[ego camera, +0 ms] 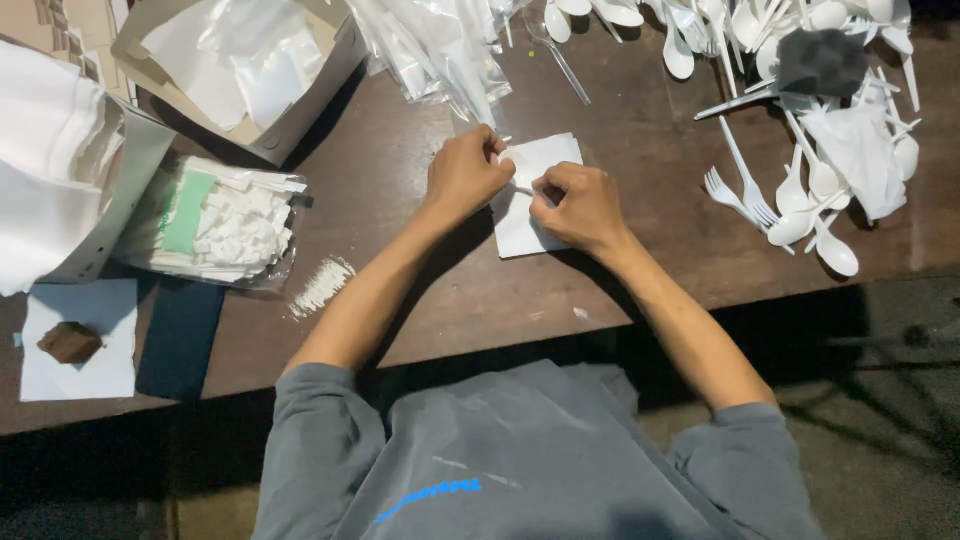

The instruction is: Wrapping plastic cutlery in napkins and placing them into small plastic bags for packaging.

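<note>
Hands meet over a white paper napkin [530,205] lying flat on the brown table [640,150]: the left hand [462,175] pinches its upper edge, the right hand [580,205] curls closed on a thin white stick at its middle. White plastic spoons and forks [790,190] lie heaped to the right, clear wrappers [440,50] above.

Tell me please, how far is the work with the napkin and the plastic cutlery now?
Looks done: a bag of small white packets lies at the left. In hand: left hand and right hand press on a white napkin, pinching something small. Left: a pile of loose spoons and forks and clear sleeves.
</note>
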